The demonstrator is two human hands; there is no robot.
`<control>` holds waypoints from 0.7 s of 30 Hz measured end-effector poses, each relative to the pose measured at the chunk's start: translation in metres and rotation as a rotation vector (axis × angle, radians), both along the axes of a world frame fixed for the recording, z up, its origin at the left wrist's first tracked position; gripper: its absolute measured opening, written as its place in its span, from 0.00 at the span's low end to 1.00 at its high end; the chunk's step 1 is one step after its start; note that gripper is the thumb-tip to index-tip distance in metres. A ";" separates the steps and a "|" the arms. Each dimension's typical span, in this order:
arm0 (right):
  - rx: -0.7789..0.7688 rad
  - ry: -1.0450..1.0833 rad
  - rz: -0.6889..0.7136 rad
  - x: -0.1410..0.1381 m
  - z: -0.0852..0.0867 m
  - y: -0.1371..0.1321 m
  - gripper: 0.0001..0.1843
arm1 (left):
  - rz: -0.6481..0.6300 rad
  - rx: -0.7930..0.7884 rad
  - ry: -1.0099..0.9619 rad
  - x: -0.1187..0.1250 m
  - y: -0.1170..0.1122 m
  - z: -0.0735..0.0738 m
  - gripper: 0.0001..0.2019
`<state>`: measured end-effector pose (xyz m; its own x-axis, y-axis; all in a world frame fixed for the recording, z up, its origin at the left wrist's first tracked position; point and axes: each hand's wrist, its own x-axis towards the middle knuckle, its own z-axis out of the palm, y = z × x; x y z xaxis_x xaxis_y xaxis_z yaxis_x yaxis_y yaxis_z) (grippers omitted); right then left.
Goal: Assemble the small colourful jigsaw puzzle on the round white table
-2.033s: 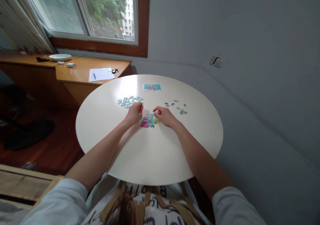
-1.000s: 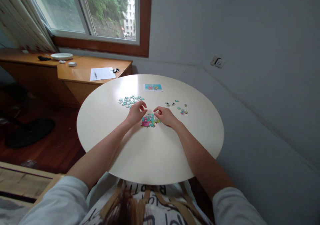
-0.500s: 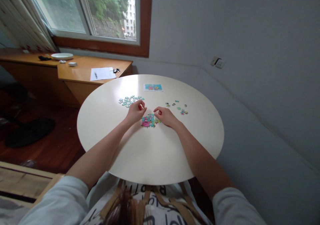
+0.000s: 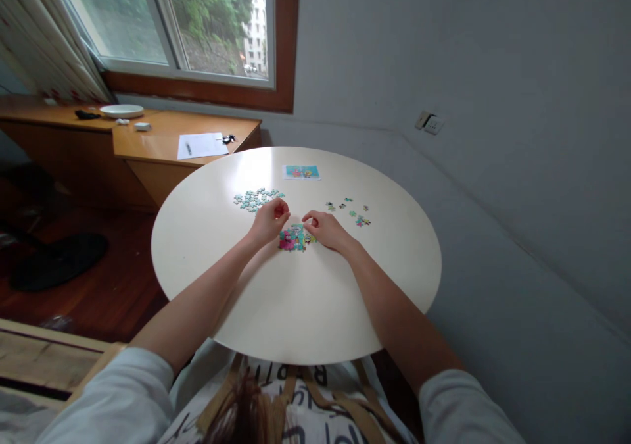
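While our left hand [image 4: 271, 221] is curling and our right hand [image 4: 324, 227] is staying bent, grips unclear, the mid-frame puzzle [image 4: 292, 239] is visibly gaining nothing.

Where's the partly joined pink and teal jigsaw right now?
In the head view, the jigsaw lies near the middle of the round white table, just below the gap between the left hand and right hand.
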<state>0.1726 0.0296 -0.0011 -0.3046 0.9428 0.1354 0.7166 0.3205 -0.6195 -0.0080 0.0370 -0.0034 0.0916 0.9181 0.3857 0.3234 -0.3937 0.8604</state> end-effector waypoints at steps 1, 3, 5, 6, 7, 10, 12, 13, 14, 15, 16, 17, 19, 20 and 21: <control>0.000 -0.002 0.000 0.000 0.000 0.000 0.09 | 0.004 -0.007 -0.003 0.000 0.000 0.000 0.03; 0.001 -0.003 -0.002 0.000 -0.001 0.001 0.09 | 0.011 -0.021 -0.008 0.001 0.000 0.001 0.03; 0.003 -0.003 0.000 0.000 -0.001 0.001 0.09 | 0.018 -0.029 -0.012 0.001 -0.001 0.001 0.04; 0.003 -0.005 0.002 0.001 -0.001 0.001 0.09 | 0.022 -0.031 -0.013 0.001 -0.001 0.002 0.04; 0.005 -0.008 0.003 0.001 -0.001 0.001 0.09 | 0.027 -0.031 -0.013 0.002 -0.002 0.003 0.04; 0.004 -0.017 -0.001 0.000 0.000 0.000 0.09 | 0.048 -0.040 -0.011 0.002 -0.004 0.006 0.04; -0.001 -0.019 -0.005 0.000 0.001 -0.001 0.09 | 0.057 -0.049 -0.011 0.002 -0.006 0.007 0.03; -0.002 -0.018 -0.005 0.000 0.002 -0.002 0.09 | 0.056 -0.052 -0.013 0.002 -0.006 0.008 0.03; -0.002 -0.018 -0.006 -0.001 0.002 -0.002 0.09 | 0.054 -0.054 -0.019 0.002 -0.007 0.009 0.03; -0.002 -0.019 -0.006 -0.001 0.003 -0.002 0.08 | 0.050 -0.054 -0.027 0.001 -0.007 0.009 0.03; -0.001 -0.019 -0.007 -0.001 0.003 -0.002 0.08 | 0.045 -0.053 -0.038 0.001 -0.007 0.009 0.03; -0.001 -0.019 -0.007 -0.001 0.003 -0.002 0.08 | 0.040 -0.052 -0.052 0.001 -0.007 0.010 0.03; -0.003 -0.015 -0.006 -0.001 0.002 -0.001 0.08 | 0.037 -0.049 -0.081 0.001 -0.006 0.010 0.03; -0.004 -0.011 -0.004 -0.001 0.001 -0.001 0.09 | 0.042 -0.046 -0.090 0.001 -0.005 0.009 0.04; -0.003 -0.007 -0.001 0.000 0.000 0.000 0.09 | 0.053 -0.041 -0.095 0.001 -0.004 0.009 0.04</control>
<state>0.1723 0.0291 -0.0009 -0.3048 0.9434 0.1307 0.7211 0.3183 -0.6154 -0.0072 0.0326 0.0055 0.0073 0.9358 0.3525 0.2592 -0.3423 0.9032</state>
